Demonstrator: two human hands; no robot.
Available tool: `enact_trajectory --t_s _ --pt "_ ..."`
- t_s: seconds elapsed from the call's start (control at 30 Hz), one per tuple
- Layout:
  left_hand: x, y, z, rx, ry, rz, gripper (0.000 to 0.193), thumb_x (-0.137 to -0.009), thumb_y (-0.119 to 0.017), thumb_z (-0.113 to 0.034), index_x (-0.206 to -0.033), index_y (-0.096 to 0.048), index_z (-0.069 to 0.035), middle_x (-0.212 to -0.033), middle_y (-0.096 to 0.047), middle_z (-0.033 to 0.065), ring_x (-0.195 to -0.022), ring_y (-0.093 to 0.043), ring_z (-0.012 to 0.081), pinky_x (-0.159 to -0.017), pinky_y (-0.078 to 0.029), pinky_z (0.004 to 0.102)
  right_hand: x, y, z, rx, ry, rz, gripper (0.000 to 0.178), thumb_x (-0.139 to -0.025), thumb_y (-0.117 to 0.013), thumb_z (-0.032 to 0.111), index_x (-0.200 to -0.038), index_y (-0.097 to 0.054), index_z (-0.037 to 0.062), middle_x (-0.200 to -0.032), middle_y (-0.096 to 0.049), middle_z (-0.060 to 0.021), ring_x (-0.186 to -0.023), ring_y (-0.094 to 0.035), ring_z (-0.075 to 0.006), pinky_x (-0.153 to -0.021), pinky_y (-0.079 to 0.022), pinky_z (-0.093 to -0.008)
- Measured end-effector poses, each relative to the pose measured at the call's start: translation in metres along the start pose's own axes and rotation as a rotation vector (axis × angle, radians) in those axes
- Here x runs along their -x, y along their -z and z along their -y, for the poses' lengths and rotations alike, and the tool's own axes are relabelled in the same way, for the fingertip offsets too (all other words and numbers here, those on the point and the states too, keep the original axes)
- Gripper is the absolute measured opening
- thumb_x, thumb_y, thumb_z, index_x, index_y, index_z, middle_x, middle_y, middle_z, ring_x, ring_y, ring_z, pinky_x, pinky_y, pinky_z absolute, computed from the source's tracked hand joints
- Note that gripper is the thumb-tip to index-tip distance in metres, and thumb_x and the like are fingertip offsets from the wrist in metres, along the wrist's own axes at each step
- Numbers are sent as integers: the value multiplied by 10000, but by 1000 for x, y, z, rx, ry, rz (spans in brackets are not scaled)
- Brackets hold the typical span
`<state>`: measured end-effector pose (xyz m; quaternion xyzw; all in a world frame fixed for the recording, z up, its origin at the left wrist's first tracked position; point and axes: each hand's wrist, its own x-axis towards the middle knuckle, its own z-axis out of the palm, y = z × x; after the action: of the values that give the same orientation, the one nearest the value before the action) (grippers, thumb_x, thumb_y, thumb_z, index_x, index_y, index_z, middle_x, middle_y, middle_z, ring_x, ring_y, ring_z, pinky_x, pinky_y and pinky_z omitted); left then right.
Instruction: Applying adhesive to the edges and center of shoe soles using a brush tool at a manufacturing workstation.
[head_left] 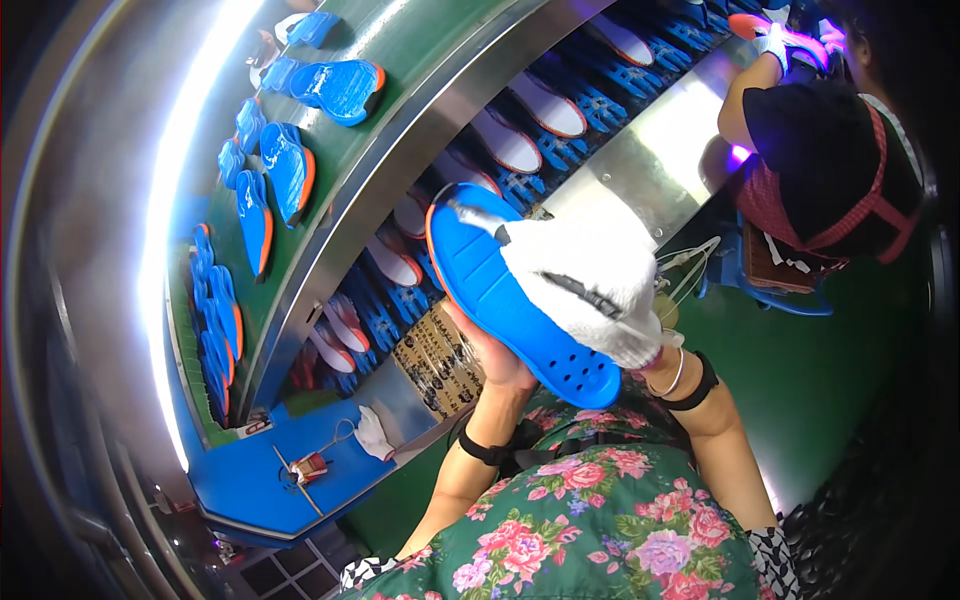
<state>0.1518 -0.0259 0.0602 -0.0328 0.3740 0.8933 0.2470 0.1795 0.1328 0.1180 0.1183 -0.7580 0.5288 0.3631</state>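
A blue shoe sole [500,290] with an orange edge is tilted up in front of my apron. Grooves cross its broad end, and small round holes mark the end nearest me. My left hand [492,352], bare, supports it from underneath, fingers mostly hidden behind it. Over the sole's right side is my right hand [580,275] in a white knitted glove, its fingers bent. From the glove toward the sole's far end reaches a small greyish, blurred tip [470,216], too unclear to name; the glove covers the rest of it.
Blue and orange soles [288,172] lie along a green conveyor belt [370,150] at left. Under its metal edge sit rows of pale soles [505,140]. A white glove [374,434] rests on the blue table [250,480]. A co-worker [815,160] sits at far right.
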Motion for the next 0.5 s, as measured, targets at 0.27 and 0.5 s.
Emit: enact_trajectory --t_s 0.27,0.5 --pt "-18 32 27 -35 102 -23 1113 -852 -242 -946 -1648 -229 -167 -1659 -334 86 -1493 -354 328 -1253 -260 491 6 -9 -3 -9 184 -6 302 -806 -755 28 -1107 -768 42 -1082 -764 -117 -959 -727 -292 -854 -573 -417" --pt "-23 -9 23 -126 27 -35 1090 -850 -247 -949 -1609 -307 -169 -1609 -399 79 -1460 -402 314 -1233 -306 489 1 4 -13 150 156 -105 267 -808 -758 81 -1071 -767 36 -1081 -764 -146 -972 -733 -293 -855 -578 -411"
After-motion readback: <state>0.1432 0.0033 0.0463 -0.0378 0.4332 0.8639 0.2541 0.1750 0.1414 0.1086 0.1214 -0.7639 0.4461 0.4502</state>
